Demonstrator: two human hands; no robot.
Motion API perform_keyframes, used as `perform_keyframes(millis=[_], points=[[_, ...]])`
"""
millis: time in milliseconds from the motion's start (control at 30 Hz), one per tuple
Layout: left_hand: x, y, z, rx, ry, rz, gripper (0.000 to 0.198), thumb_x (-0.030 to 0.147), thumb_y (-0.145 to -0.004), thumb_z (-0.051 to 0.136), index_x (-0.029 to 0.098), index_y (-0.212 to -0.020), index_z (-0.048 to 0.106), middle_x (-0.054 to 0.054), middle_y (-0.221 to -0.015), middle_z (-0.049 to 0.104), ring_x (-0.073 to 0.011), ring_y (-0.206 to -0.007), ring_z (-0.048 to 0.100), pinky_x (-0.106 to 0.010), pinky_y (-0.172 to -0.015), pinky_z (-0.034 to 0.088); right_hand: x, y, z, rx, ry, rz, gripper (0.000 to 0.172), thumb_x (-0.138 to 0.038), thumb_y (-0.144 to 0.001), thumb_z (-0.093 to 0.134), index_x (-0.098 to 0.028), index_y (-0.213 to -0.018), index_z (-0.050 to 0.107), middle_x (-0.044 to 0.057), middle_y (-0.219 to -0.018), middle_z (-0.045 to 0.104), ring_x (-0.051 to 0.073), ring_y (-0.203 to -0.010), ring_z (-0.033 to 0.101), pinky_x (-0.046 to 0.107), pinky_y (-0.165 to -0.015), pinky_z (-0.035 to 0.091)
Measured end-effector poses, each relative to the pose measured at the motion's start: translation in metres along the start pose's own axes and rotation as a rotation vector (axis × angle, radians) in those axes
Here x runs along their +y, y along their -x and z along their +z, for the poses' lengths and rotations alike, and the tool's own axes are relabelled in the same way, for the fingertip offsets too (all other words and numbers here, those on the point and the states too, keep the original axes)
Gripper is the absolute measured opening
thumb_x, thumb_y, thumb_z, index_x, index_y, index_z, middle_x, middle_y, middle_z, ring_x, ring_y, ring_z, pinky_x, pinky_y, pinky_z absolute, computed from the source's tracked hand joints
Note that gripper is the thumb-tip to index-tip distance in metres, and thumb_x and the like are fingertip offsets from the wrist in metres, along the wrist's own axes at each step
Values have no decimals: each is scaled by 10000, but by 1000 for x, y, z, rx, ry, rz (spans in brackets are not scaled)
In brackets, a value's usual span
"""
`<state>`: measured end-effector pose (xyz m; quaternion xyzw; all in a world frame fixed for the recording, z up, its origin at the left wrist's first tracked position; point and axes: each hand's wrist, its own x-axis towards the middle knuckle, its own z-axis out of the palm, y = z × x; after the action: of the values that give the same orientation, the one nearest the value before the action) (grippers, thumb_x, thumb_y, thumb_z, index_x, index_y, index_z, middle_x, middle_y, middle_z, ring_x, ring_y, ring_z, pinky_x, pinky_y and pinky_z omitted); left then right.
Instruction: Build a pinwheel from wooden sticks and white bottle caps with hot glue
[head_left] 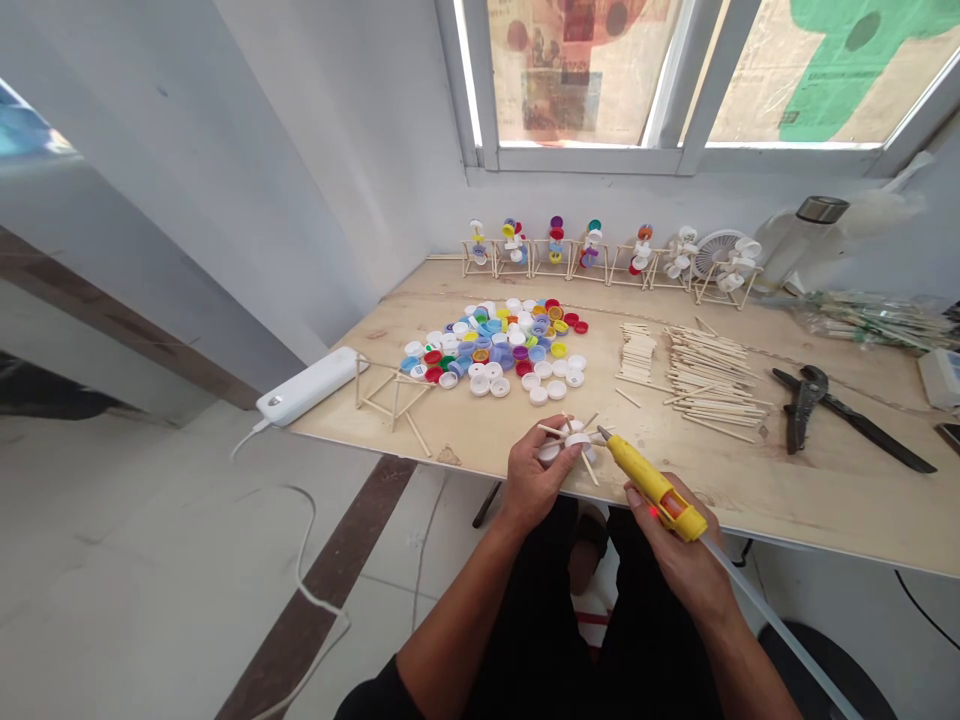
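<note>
My left hand (534,478) grips a small wheel of wooden sticks and white bottle caps (579,440) at the table's front edge. The sticks spread outward like spokes. In my right hand (675,540) is a yellow hot glue gun (651,482), its nozzle pointing at the wheel's right side; whether the tip touches a stick I cannot tell. A long pale glue stick (780,625) runs out of its back end. A red light glows near my right fingers. Beyond my hands lies a pile of coloured bottle caps (502,340), with several white ones nearest me.
Cut wooden sticks (712,375) lie in heaps to the right, beside black-handled pliers (806,400). A wooden stick frame (394,395) and a white power strip (311,385) are at the left edge. Finished-looking cap wheels on stands (556,245), a small fan (720,255) and a bottle (806,240) line the back.
</note>
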<state>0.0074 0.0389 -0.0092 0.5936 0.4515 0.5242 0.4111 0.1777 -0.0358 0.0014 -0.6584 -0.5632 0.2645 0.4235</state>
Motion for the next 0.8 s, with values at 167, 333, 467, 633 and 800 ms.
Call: perform_keyframes(millis=[167,333,467,633,800], points=[[0,0,0,-2,7,-8,339,317,-784,632,156,-1082,623,-85,-1070,699,-203,-929,661,-307,-826,517,1,0,-1,-5,17,14,227,-418,-807,571,-197,-834,611,22,-739,662,178,-720,607,261,-610,455],[0,0,0,-4,1,-5,338,320,-781,633,157,-1078,629,-85,-1078,696,-204,-938,657,-302,-832,512,-1,1,1,13,-1,30,223,-416,-797,581,-195,-807,600,26,-771,671,178,-736,613,248,-585,444],[-1,0,0,-2,0,6,334,318,-784,633,155,-1076,628,-87,-1080,694,-206,-951,653,-304,-845,506,-2,2,2,14,-13,32,232,-417,-808,577,-190,-844,606,27,-773,667,177,-739,610,252,-619,452],[0,0,0,-10,4,11,330,311,-788,628,153,-1078,627,-87,-1094,691,-205,-968,650,-302,-852,503,1,2,2,20,19,20,252,-434,-816,569,-191,-866,613,24,-778,666,176,-744,608,245,-607,449],[0,0,0,-2,-1,13,328,298,-783,632,152,-1078,627,-89,-1084,694,-208,-960,653,-311,-851,506,0,2,2,15,29,19,251,-431,-820,565,-196,-892,617,17,-770,659,166,-717,596,248,-617,444]])
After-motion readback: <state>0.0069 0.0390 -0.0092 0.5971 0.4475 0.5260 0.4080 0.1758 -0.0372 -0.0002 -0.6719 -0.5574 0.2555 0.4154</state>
